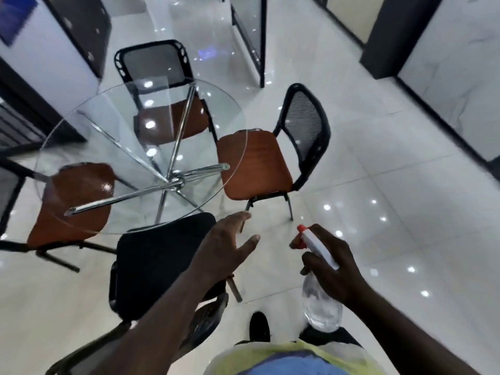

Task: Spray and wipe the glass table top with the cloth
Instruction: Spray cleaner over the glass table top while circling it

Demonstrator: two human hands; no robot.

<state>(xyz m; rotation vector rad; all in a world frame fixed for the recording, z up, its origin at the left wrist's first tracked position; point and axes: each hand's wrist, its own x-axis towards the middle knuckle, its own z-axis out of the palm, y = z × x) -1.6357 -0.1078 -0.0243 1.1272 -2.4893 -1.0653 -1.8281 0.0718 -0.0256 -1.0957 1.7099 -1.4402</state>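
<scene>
A round glass table top on crossed chrome legs stands ahead and to the left. My right hand is shut on a clear spray bottle with a white head and orange nozzle, held low to the right of the table, nozzle pointing left. My left hand is stretched forward with fingers apart and nothing in it, just past the table's near edge, above a black chair. A yellow-and-blue cloth-like thing lies at the bottom edge, near my body.
Several chairs ring the table: a black-seated one right in front of me, orange-seated ones at the left, far side and right. Glossy white floor tiles spread to the right. Dark partitions line the back and right.
</scene>
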